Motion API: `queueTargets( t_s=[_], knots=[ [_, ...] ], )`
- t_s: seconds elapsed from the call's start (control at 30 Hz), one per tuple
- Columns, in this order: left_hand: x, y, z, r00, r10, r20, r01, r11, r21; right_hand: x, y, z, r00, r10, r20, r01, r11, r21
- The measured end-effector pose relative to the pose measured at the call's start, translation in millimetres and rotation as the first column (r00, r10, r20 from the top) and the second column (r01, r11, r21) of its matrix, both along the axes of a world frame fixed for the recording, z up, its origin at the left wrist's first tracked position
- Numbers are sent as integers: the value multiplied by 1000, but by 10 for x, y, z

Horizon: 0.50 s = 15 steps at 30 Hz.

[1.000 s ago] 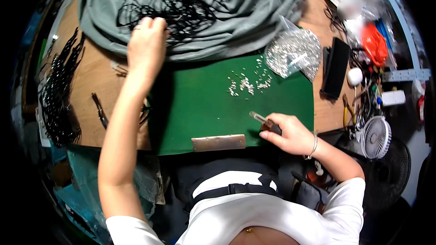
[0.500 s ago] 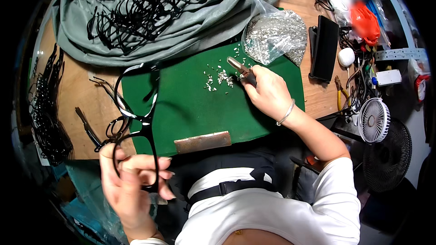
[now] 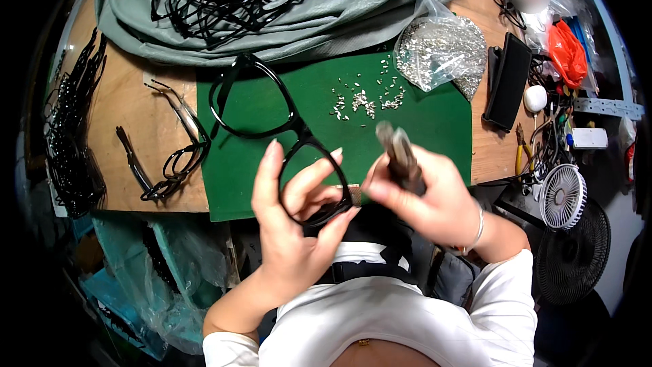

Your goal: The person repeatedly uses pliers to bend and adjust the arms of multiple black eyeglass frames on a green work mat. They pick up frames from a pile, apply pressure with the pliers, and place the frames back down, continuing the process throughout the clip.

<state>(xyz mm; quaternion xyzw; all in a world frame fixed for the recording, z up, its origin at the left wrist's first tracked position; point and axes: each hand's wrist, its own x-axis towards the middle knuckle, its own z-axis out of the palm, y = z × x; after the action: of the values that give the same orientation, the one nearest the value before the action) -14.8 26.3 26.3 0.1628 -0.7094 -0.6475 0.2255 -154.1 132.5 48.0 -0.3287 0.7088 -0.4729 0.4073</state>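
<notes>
My left hand (image 3: 288, 231) grips a black eyeglass frame (image 3: 299, 126) by one rim, its fingers around the lower lens opening. The frame is tilted over the green mat (image 3: 258, 170), and no lens shows in it. Close by on the right, my right hand (image 3: 438, 197) is closed around a pair of pliers (image 3: 401, 156), jaws pointing up and away from me, slightly blurred. Small silvery pieces (image 3: 363, 103) lie scattered on the mat beyond my hands. A clear plastic bag (image 3: 435, 51) full of the same pieces rests at the mat's far right corner.
Many black frame parts (image 3: 231, 0) are heaped on a grey cloth (image 3: 353, 30) at the back. More black parts (image 3: 75, 136) lie at the far left, beside finished-looking glasses (image 3: 180, 163). On the right are a black case (image 3: 507, 81), yellow-handled pliers (image 3: 521, 149) and a white fan (image 3: 562, 196).
My left hand has brought the eyeglass frame right and over the mat. My right hand has drawn the pliers back toward me, away from the silvery pieces. The view has shifted slightly.
</notes>
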Motion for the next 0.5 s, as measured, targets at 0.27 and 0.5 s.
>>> queueTargets(
  t_s=[0.27, 0.5],
  knots=[
    [-43, 136, 0, 993, 110, 45, -102, 984, -144, 167, -18, -62, 964, -85, 251, 118, 986, -118],
    [-32, 34, 66, 995, -21, 95, 28, 997, -71, -39, -107, 61, 791, 38, 611, -63, 998, 20]
  ],
)
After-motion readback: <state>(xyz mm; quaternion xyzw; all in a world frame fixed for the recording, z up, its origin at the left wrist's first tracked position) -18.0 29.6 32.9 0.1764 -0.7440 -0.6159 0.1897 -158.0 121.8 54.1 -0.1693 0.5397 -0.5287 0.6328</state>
